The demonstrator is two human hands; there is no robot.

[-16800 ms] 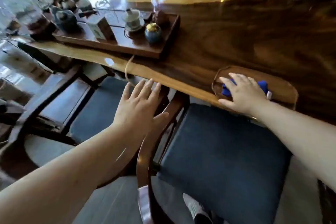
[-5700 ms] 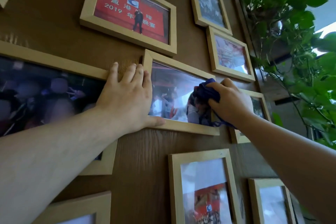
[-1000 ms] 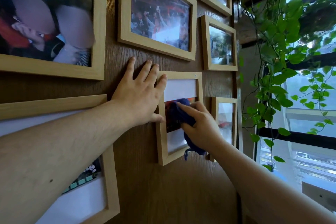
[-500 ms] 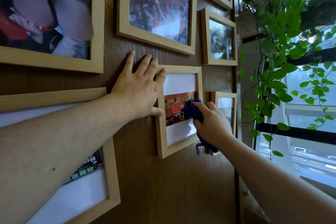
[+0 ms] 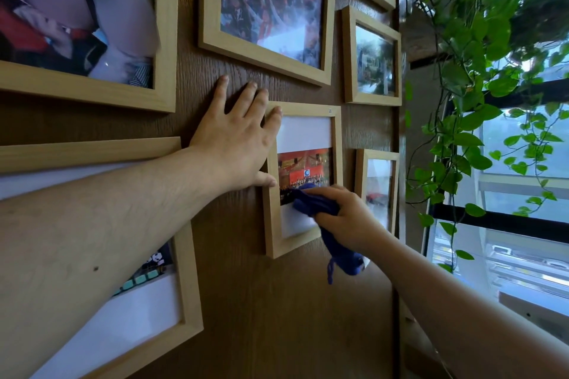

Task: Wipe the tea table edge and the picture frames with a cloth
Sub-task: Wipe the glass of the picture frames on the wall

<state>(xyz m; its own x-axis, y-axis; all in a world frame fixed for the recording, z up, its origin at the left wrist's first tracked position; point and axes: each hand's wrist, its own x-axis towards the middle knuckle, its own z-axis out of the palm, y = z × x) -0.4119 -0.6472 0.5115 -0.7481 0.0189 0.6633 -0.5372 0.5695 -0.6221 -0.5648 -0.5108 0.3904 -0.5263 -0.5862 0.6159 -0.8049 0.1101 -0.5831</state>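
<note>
A small upright light-wood picture frame [image 5: 337, 144] hangs on the dark wood wall [image 5: 277, 317]. My right hand [image 5: 351, 218] grips a blue cloth [image 5: 314, 203] and presses it on the lower part of the frame's glass; a tail of the cloth hangs below the hand. My left hand [image 5: 234, 138] lies flat with fingers spread on the wall, its fingertips and thumb touching the frame's left edge. The tea table is out of view.
Several other light-wood frames surround it: a large one [image 5: 264, 9] above, a small one [image 5: 372, 58] at upper right, a narrow one [image 5: 377, 188] at right, big ones at left [image 5: 166, 24]. A trailing green plant [image 5: 468, 101] hangs by the window [image 5: 523, 224] on the right.
My right hand has slid the cloth down and left across the glass, from the frame's right side to its lower part. My left hand stays flat at the frame's left edge.
</note>
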